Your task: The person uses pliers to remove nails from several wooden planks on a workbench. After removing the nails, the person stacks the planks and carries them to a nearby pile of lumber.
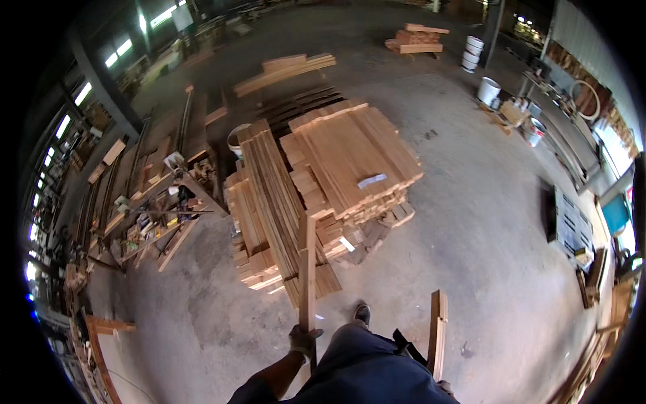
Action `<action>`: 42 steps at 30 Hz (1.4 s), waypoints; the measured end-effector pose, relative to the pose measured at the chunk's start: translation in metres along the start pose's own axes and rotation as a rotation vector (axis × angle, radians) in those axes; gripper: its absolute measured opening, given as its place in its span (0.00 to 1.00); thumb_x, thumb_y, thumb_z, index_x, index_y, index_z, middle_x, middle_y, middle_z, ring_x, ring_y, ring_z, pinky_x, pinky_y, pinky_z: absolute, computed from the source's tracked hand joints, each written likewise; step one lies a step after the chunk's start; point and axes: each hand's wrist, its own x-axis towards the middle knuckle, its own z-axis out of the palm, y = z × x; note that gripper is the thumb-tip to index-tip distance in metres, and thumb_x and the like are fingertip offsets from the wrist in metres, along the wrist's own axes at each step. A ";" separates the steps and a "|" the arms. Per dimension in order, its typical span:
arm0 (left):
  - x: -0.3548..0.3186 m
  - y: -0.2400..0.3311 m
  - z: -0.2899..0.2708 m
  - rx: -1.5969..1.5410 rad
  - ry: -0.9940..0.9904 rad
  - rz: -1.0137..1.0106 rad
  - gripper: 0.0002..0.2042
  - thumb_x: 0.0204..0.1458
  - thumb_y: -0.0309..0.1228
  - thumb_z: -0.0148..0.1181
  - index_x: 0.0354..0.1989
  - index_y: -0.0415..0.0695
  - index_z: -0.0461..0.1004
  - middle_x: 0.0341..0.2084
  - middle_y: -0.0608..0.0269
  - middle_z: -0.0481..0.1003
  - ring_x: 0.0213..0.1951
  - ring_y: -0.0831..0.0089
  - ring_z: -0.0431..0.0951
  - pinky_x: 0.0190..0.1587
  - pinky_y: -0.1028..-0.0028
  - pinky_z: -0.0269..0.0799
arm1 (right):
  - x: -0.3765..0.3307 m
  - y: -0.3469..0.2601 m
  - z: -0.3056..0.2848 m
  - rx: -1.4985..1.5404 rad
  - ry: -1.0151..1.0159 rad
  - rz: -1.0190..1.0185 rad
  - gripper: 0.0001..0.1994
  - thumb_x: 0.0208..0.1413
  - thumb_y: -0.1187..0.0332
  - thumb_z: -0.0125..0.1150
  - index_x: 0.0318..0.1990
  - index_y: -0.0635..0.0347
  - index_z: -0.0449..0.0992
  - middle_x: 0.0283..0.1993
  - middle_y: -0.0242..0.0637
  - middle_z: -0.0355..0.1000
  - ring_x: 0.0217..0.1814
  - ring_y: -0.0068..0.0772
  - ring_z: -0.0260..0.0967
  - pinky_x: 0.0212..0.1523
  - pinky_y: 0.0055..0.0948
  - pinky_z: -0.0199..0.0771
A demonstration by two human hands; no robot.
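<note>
My left hand (305, 341), in a dark glove, is closed around a long wooden board (307, 283) that points away from me. The board's far end overlaps the timber pile in this view. Low on the right, only a small part of my right hand (445, 387) shows, at the lower end of a bundle of narrow wooden boards (437, 333) held beside my body. Ahead of me is a large stack of wide planks (356, 151), with a white slip on top. Long narrow strips (272, 195) lie over shorter planks on its left side.
A cluttered wooden workbench (151, 232) stands at left. Behind the stack are a white bucket (237, 140) and a dark pallet (296, 108). More lumber (417, 40) lies at the back. Along the right are a white drum (488, 90) and a grey panel-like object (570, 219).
</note>
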 end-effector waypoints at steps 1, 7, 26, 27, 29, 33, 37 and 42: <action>0.014 0.006 0.006 0.031 -0.010 -0.002 0.26 0.38 0.42 0.79 0.39 0.33 0.78 0.35 0.46 0.83 0.37 0.54 0.83 0.42 0.60 0.79 | 0.009 -0.012 -0.007 -0.031 -0.004 -0.015 0.27 0.34 0.49 0.85 0.32 0.63 0.84 0.30 0.38 0.81 0.32 0.37 0.79 0.38 0.36 0.80; 0.036 0.017 0.049 -0.071 0.007 -0.090 0.26 0.39 0.40 0.80 0.40 0.34 0.78 0.36 0.49 0.83 0.38 0.60 0.83 0.42 0.61 0.78 | 0.058 -0.080 -0.063 -0.174 -0.042 -0.115 0.25 0.38 0.50 0.83 0.35 0.63 0.84 0.32 0.38 0.82 0.33 0.36 0.79 0.38 0.36 0.79; -0.031 0.109 0.116 -0.076 0.264 -0.512 0.35 0.34 0.49 0.82 0.45 0.34 0.79 0.41 0.44 0.83 0.44 0.54 0.84 0.46 0.59 0.78 | 0.408 -0.280 -0.199 0.014 -0.372 -0.326 0.17 0.47 0.59 0.79 0.40 0.60 0.84 0.34 0.32 0.80 0.34 0.30 0.75 0.35 0.35 0.75; -0.026 0.096 0.124 -0.089 0.296 -0.508 0.35 0.34 0.51 0.81 0.45 0.35 0.79 0.40 0.44 0.83 0.45 0.52 0.84 0.47 0.59 0.78 | 0.396 -0.292 -0.192 -0.035 -0.221 -0.386 0.18 0.41 0.64 0.82 0.38 0.59 0.82 0.32 0.31 0.77 0.31 0.27 0.70 0.33 0.35 0.72; -0.021 0.101 0.127 -0.114 0.311 -0.533 0.35 0.34 0.51 0.81 0.44 0.35 0.79 0.40 0.45 0.83 0.45 0.53 0.83 0.47 0.59 0.78 | 0.366 -0.319 -0.196 -0.118 -0.170 -0.418 0.19 0.38 0.65 0.84 0.37 0.59 0.81 0.31 0.31 0.75 0.31 0.27 0.69 0.32 0.35 0.71; -0.006 0.126 0.101 -0.148 0.345 -0.584 0.34 0.34 0.47 0.83 0.45 0.35 0.79 0.40 0.48 0.83 0.44 0.58 0.83 0.46 0.61 0.78 | 0.324 -0.359 -0.180 -0.118 -0.218 -0.488 0.23 0.34 0.65 0.86 0.37 0.61 0.79 0.32 0.33 0.76 0.32 0.28 0.72 0.33 0.36 0.76; 0.035 0.082 0.108 -0.126 0.335 -0.489 0.33 0.33 0.47 0.83 0.45 0.37 0.79 0.39 0.48 0.83 0.43 0.57 0.83 0.46 0.61 0.78 | 0.326 -0.376 -0.177 -0.262 -0.223 -0.527 0.31 0.30 0.60 0.88 0.43 0.65 0.79 0.37 0.39 0.80 0.36 0.33 0.78 0.36 0.40 0.81; 0.093 0.144 0.052 -0.166 0.347 -0.544 0.30 0.33 0.48 0.83 0.40 0.39 0.79 0.36 0.47 0.83 0.41 0.54 0.83 0.43 0.59 0.78 | 0.227 -0.433 -0.149 -0.657 -0.219 -0.632 0.34 0.46 0.44 0.75 0.60 0.51 0.79 0.52 0.46 0.80 0.56 0.43 0.75 0.56 0.42 0.75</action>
